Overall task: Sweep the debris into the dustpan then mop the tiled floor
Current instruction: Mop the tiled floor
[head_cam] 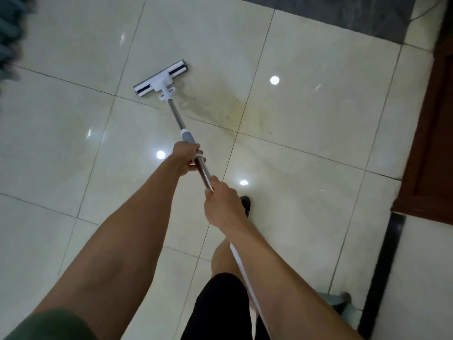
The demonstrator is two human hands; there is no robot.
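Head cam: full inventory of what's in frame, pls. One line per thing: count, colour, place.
mop: 1, white head with dark strips, flat on the floor upper centre; steel handle with a grey collar runs back to the hands
tiled floor: 1, glossy cream tiles, dark grout lines, fills most of the view
stain: 1, yellowish smear, on the tiles right of the mop head
dark stone strip: 1, grey-black, top right
wooden panel: 1, reddish brown, right edge
foot: 1, dark footwear, centre, behind the right hand
left hand: 1, grips the handle just below the grey collar
right hand: 1, grips the handle nearer the body
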